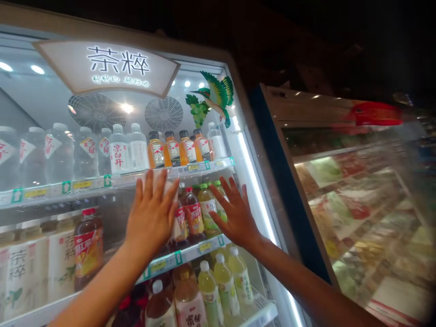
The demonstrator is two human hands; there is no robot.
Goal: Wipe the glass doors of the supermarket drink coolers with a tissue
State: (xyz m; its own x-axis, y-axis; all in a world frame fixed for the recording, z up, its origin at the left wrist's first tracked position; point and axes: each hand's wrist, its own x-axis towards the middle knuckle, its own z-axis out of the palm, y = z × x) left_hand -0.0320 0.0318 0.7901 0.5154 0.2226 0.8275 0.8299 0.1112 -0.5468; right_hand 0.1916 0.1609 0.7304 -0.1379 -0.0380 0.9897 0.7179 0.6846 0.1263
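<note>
Both of my hands are raised in front of a lit drinks fridge. My left hand has its fingers spread, palm towards the shelves, and holds nothing. My right hand is likewise spread and bare, a little to the right. I cannot tell whether either palm touches the glass. Between and behind them stand red-labelled tea bottles and green-capped bottles. Orange drink bottles with black caps line the shelf above. Left of my left hand is a dark tea bottle with a red cap.
Clear water bottles fill the upper left shelf. Pale cartons-like bottles stand lower left, and yellow-green bottles sit on the bottom shelf. A bird sticker marks the upper right. A second, blurred display fridge with packaged goods stands to the right.
</note>
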